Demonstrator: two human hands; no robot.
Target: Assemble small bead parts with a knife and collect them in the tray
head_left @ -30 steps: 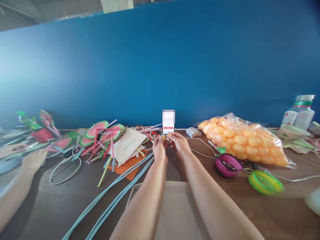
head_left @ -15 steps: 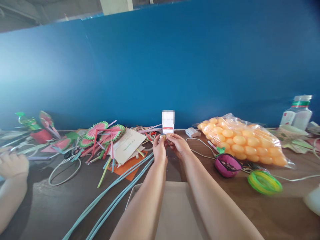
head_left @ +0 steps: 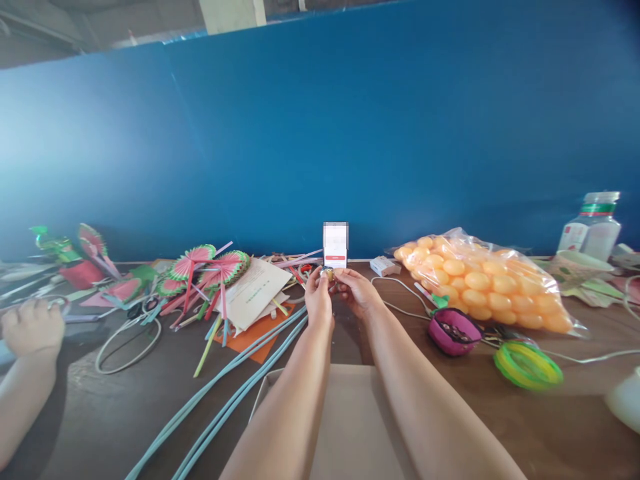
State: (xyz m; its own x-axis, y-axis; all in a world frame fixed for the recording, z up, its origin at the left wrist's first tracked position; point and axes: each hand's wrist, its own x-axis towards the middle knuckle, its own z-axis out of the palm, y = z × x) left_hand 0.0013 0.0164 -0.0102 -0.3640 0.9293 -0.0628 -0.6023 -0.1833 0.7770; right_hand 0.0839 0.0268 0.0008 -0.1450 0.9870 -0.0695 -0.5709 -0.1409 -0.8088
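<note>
At the middle of the table, my left hand (head_left: 319, 297) and my right hand (head_left: 354, 290) meet, fingers closed in a pinch. Between the fingertips sits a small shiny gold-and-silver piece (head_left: 329, 273), too small to name. Both hands appear to grip it; the fingers cover much of it. Right behind them a phone (head_left: 335, 243) with a lit white screen stands upright against the blue wall. Below my forearms lies a shallow beige box or tray (head_left: 350, 413).
To the left are watermelon-patterned paper fans (head_left: 195, 260), papers (head_left: 260, 287) and pale blue tubes (head_left: 225, 387). Another person's hand (head_left: 33, 327) rests at far left. On the right: a bag of orange balls (head_left: 480, 280), a purple pouch (head_left: 455, 333), green-yellow rings (head_left: 527, 365), a bottle (head_left: 590, 227).
My hands stay almost in place, and a little more of the shiny piece shows between the fingertips. The other person's hand at far left has moved slightly right.
</note>
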